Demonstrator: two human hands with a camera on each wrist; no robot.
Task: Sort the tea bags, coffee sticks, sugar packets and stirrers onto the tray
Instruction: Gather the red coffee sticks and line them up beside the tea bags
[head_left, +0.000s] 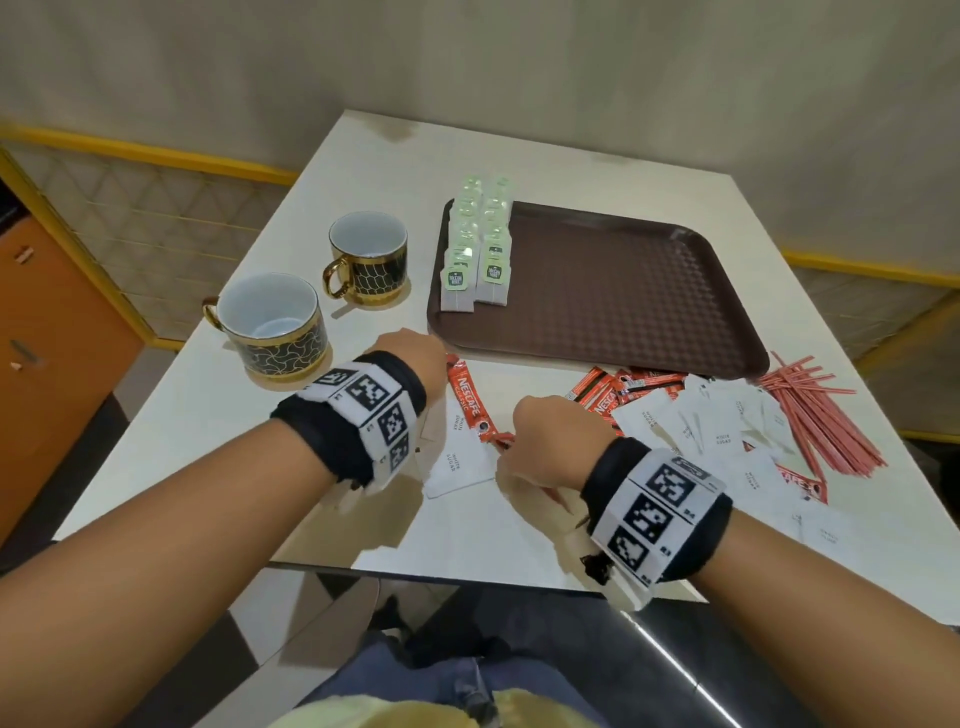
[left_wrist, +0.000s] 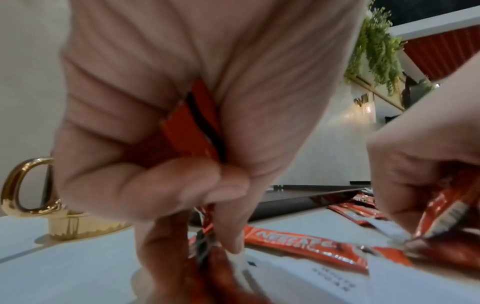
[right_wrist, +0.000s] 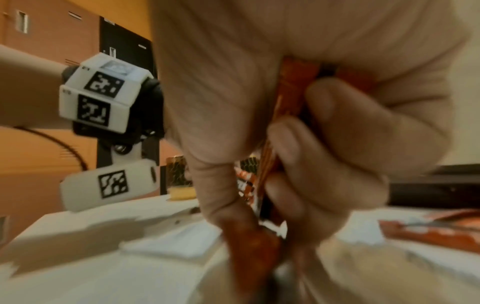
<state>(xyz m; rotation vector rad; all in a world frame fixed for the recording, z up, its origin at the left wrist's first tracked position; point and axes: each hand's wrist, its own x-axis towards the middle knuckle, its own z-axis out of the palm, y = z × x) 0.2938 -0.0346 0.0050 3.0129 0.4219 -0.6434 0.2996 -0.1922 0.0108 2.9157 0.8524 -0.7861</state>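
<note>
Already clutching coffee sticks (left_wrist: 192, 131) in both fists; could spill some toward tray (head_left: 623, 291) at twelve o'clock, overfilled.

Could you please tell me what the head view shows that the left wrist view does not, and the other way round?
Only the head view shows the tea bags lined along the left edge of the brown tray, the red stirrers piled right of it, and both cups. Only the left wrist view shows the left hand curled round an orange coffee stick in its palm. Both show the coffee stick lying on the table, sugar packets and the right hand.
</note>
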